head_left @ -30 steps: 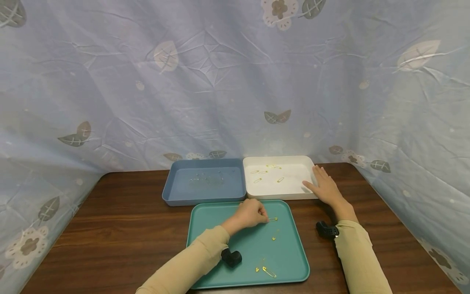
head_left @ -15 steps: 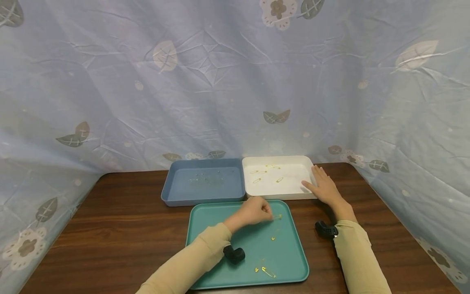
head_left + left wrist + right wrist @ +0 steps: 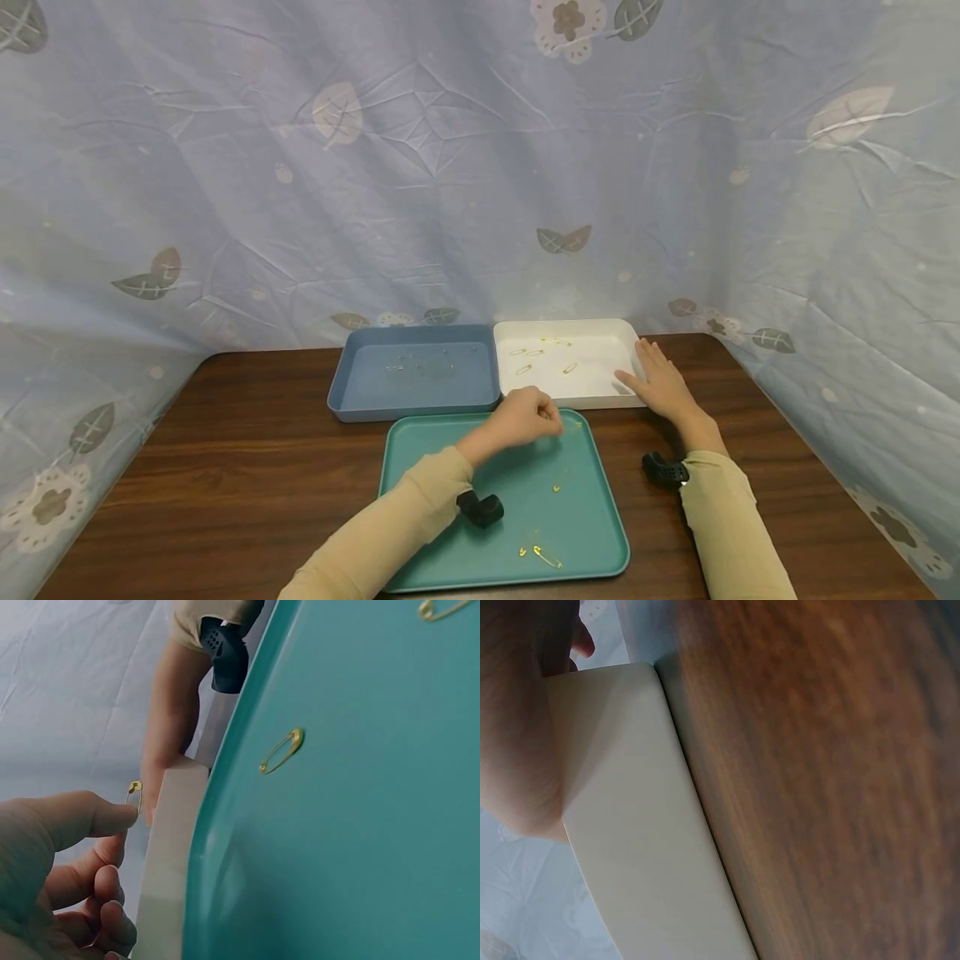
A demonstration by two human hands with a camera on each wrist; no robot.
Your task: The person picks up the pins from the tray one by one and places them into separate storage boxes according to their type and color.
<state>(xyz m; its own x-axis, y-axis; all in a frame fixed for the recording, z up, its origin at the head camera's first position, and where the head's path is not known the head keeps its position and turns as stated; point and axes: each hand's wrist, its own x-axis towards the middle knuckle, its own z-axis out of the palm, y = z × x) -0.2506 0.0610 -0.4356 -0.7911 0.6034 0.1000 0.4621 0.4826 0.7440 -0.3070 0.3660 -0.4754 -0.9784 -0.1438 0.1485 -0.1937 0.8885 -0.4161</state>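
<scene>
A gold safety pin (image 3: 134, 787) is pinched between the thumb and index finger of my left hand (image 3: 525, 415). That hand is raised over the far part of the teal tray (image 3: 592, 500), near the white tray's front wall. More gold safety pins lie on the teal tray, among them a larger one (image 3: 547, 557) near the front and another (image 3: 282, 752) in the left wrist view. My right hand (image 3: 663, 385) rests on the right rim of the white tray (image 3: 607, 358), fingers extended. Several gold safety pins (image 3: 523, 369) lie inside the white tray.
A blue tray (image 3: 367, 392) with several small silver-coloured pins (image 3: 394, 368) stands left of the white tray. All the trays sit on a dark wooden table (image 3: 225, 467). A patterned cloth (image 3: 450, 167) hangs behind and at both sides.
My left hand has lifted the safety pin off the teal tray and moved it up and away, towards the white tray. The right hand stays on the white tray's rim.
</scene>
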